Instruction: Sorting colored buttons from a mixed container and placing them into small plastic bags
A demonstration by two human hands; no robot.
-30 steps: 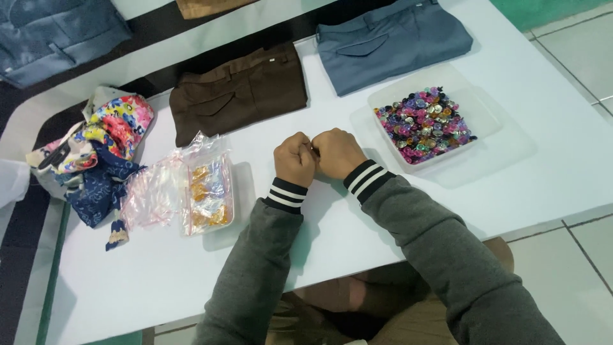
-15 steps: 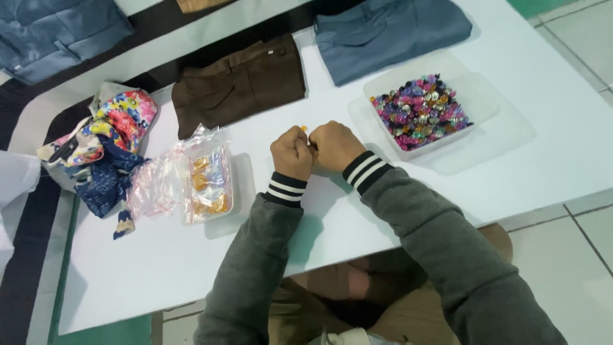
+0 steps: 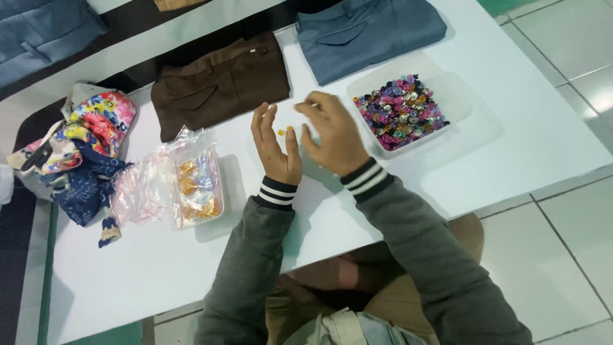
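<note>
My left hand lies over the white table, fingers spread and pointing away from me, a tiny orange piece at its fingertips. My right hand hovers beside it, fingers loosely apart, reaching toward the clear tray heaped with several small multicoloured buttons. Whether the right fingers pinch anything is hidden. Both arms wear grey sleeves with striped cuffs.
Folded brown trousers and folded blue-grey trousers lie at the table's far side. Clear plastic bags with orange pieces sit at the left, beside a bundle of flowered and dark blue fabric. Tiled floor lies to the right.
Both hands were closed together, working something small between the fingertips. Now they have separated and opened, and both have moved forward, the right toward the button tray.
</note>
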